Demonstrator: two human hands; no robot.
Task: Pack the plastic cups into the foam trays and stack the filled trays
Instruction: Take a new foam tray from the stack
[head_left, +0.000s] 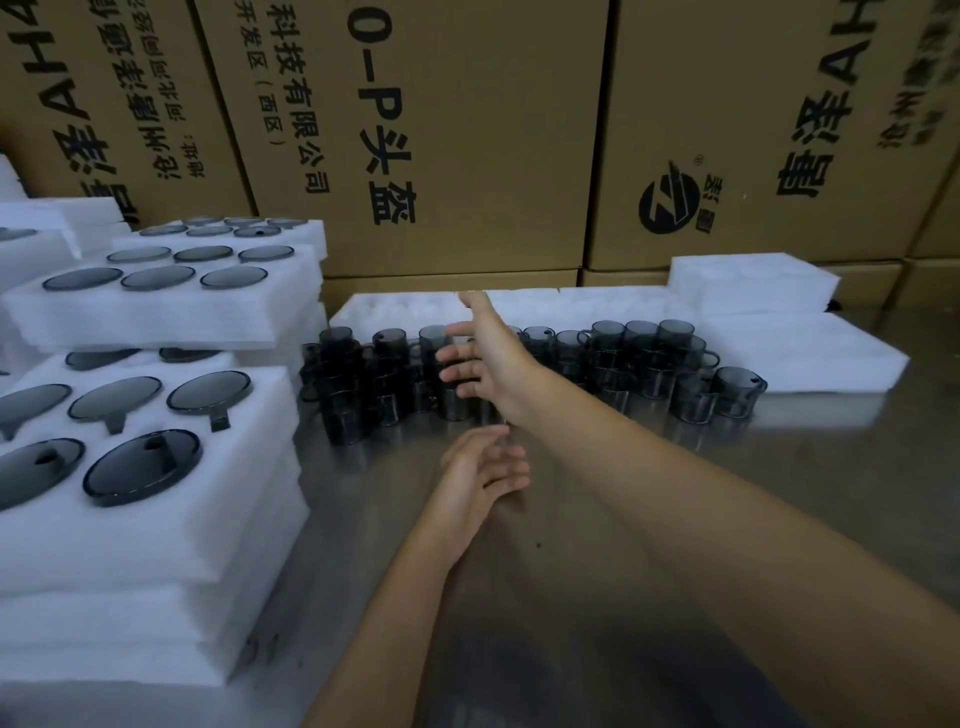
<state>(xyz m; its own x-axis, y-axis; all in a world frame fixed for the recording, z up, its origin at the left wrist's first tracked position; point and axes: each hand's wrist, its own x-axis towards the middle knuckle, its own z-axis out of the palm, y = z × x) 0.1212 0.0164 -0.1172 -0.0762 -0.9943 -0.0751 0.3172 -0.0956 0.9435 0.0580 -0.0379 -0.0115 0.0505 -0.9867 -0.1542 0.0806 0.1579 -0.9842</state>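
Right hand (488, 358) open over cups (644, 358), left hand (480, 473) open

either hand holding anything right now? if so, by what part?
Nothing held. Right hand reaches open over the cups; left hand hangs open above the table.

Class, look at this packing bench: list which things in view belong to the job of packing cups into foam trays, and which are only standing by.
Belongs to the job:
- smoky plastic cups grouped on the bench
- empty foam tray behind the cups
- filled tray stack at the left
- right hand, open, reaching toward the cups
- left hand, open

Only standing by:
- cardboard boxes behind
- steel bench top
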